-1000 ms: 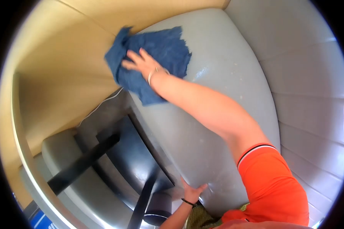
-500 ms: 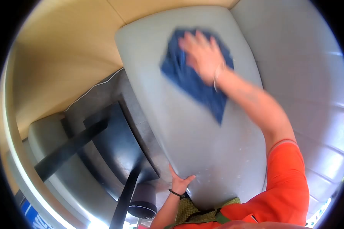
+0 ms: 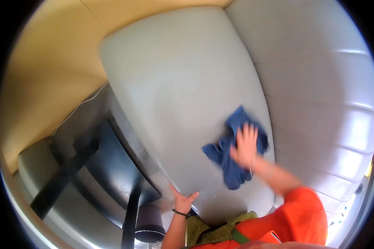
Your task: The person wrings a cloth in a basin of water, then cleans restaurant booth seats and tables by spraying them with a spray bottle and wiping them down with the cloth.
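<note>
Under my right hand (image 3: 247, 146) lies a crumpled dark blue cloth (image 3: 232, 164), pressed flat against the grey padded bench seat (image 3: 174, 91). My fingers are spread over the cloth, and the hand is a little blurred. The cloth sits on the near right part of the seat, close to the backrest. At the seat's front left edge rests my left hand (image 3: 183, 201), its thumb out to the side and the other fingers partly hidden past the edge. It touches only the seat.
A quilted grey backrest (image 3: 311, 103) rises along the right. To the left stand black table legs (image 3: 131, 216) on a dark base plate (image 3: 116, 157). A dark cylindrical bin (image 3: 149, 222) is beside them. A wooden panel (image 3: 54, 70) borders the far left, with a white cable (image 3: 77, 108) along its foot.
My right hand has swept the blue cloth from the far part of the seat towards me, and the cloth is more bunched. My left hand stays at the seat edge. The view has shifted slightly.
</note>
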{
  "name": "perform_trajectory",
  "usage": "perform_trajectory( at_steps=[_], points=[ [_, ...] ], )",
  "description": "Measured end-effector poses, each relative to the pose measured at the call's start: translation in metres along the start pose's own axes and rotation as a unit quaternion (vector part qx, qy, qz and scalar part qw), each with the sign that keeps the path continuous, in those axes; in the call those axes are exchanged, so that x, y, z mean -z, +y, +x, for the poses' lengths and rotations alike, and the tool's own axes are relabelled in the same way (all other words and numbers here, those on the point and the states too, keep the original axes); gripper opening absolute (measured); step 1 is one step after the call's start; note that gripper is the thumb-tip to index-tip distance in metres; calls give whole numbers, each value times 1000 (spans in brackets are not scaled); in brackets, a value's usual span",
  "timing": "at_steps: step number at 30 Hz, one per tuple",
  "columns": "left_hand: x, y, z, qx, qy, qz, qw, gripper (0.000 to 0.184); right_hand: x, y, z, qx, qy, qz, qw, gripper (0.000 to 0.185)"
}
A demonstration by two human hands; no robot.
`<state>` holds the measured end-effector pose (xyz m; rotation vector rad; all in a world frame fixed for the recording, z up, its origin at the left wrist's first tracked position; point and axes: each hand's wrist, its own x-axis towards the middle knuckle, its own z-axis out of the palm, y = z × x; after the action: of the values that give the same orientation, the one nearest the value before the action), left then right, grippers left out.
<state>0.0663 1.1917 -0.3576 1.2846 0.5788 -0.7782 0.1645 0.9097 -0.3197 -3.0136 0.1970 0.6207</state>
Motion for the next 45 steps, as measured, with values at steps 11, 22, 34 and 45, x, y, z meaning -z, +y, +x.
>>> perform_trajectory(
  at_steps=[11, 22, 34, 45],
  points=[
    [3, 2, 3, 3, 1, 38, 999, 109, 63, 114, 442, 226, 314, -77, 919, 39],
    [-12, 12, 18, -105, 2, -10, 994, 99, 54, 113, 200, -102, 90, 81, 987, 42],
    [-1, 52, 96, -97, -41, 54, 993, 72, -71, 166, -79, -147, 92, 213, 961, 58],
    [13, 128, 137, -45, 69, 198, 977, 69, -182, 217, -315, -303, -43, 286, 908, 65]
  ],
)
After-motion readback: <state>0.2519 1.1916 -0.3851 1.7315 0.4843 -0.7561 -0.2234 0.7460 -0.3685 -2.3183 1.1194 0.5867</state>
